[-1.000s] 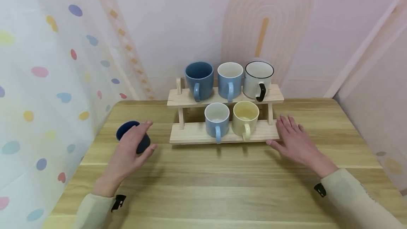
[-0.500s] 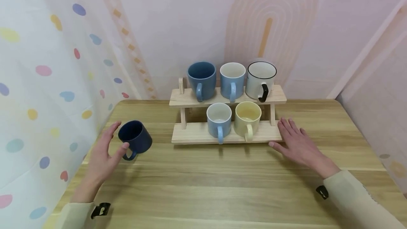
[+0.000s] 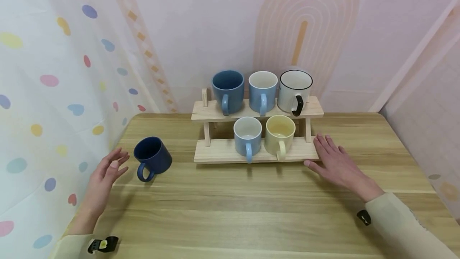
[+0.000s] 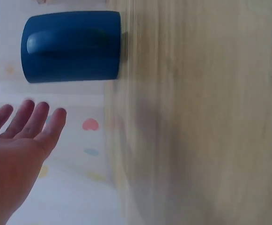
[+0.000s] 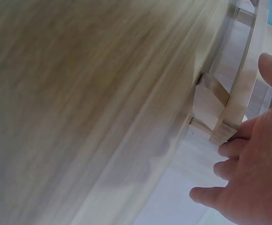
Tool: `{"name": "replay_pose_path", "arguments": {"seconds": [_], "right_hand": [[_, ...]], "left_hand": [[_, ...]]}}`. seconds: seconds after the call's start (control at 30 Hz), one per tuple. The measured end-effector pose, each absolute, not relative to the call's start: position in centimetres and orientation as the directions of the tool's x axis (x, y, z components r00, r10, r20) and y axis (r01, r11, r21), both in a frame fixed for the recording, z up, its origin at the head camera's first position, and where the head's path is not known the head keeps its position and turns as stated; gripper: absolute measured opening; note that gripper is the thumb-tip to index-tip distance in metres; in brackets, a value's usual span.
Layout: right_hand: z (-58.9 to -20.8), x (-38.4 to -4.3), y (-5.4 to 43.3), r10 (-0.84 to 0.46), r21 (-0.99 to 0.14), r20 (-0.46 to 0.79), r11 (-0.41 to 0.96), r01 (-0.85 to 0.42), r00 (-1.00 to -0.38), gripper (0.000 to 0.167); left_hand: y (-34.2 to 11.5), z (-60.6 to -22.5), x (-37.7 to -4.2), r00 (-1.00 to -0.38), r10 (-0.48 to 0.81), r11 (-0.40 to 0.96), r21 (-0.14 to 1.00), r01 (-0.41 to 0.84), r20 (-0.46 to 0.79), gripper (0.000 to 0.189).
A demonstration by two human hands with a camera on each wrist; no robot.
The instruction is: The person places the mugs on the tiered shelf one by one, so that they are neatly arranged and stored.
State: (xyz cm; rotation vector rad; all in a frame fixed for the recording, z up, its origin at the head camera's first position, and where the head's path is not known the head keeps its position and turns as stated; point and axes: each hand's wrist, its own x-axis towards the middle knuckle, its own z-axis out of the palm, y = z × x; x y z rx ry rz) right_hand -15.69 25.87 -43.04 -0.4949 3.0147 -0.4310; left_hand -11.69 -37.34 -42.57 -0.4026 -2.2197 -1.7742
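A navy blue mug (image 3: 153, 157) stands on the table at the left, its handle facing the front left. Just left of it hovers my left hand (image 3: 104, 179), fingers loosely bent, with a gap between fingertips and mug. The left wrist view shows the same gap between the hand (image 4: 21, 150) and the mug (image 4: 72, 47). My right hand (image 3: 338, 165) rests at the right end of a two-tier wooden rack (image 3: 213, 151), thumb by the lower board's front edge. In the right wrist view, that hand's fingers (image 5: 231, 147) touch the board's end (image 5: 224, 131).
On the upper tier stand a dusty-blue mug (image 3: 228, 93), a light blue mug (image 3: 262, 93) and a white mug with black handle (image 3: 292, 93). The lower tier holds another light blue mug (image 3: 247, 139) and a yellow mug (image 3: 278, 137). Curtains hang behind and beside the table (image 3: 233, 207).
My left hand has moved from over the navy mug to its left, uncovering the mug and its handle. The right hand stays at the rack's end.
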Motion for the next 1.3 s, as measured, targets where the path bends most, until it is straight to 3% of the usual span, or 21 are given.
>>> {"name": "replay_pose_path", "arguments": {"seconds": [0.27, 0.5, 0.8, 0.97, 1.3], "right_hand": [[-43.0, -15.7, 25.9, -0.321, -0.290, -0.009, 0.907, -0.305, -0.947, 0.091], [-43.0, -15.7, 26.0, -0.324, -0.301, -0.014, 0.903, -0.305, -0.946, 0.091], [-43.0, -15.8, 25.9, -0.327, -0.306, -0.019, 0.901, -0.306, -0.945, 0.091], [-42.9, -15.8, 25.7, -0.331, -0.307, -0.023, 0.900, -0.308, -0.943, 0.092], [-43.0, -15.8, 25.8, -0.330, -0.305, -0.022, 0.901, -0.307, -0.944, 0.092]], "left_hand": [[-39.2, -43.8, -11.7, -0.914, 0.318, -0.046, 0.967, 0.251, 0.252, 0.048], [-39.5, -44.7, -12.3, -0.866, 0.490, -0.090, 0.994, 0.060, 0.097, 0.055], [-38.4, -45.0, -12.2, -0.948, 0.315, 0.027, 0.998, 0.053, 0.042, 0.043], [-37.7, -45.1, -12.0, -0.976, 0.214, 0.026, 0.999, 0.044, 0.038, 0.034], [-36.1, -45.3, -12.5, -0.961, 0.275, -0.030, 0.999, 0.030, 0.037, 0.036]]}}
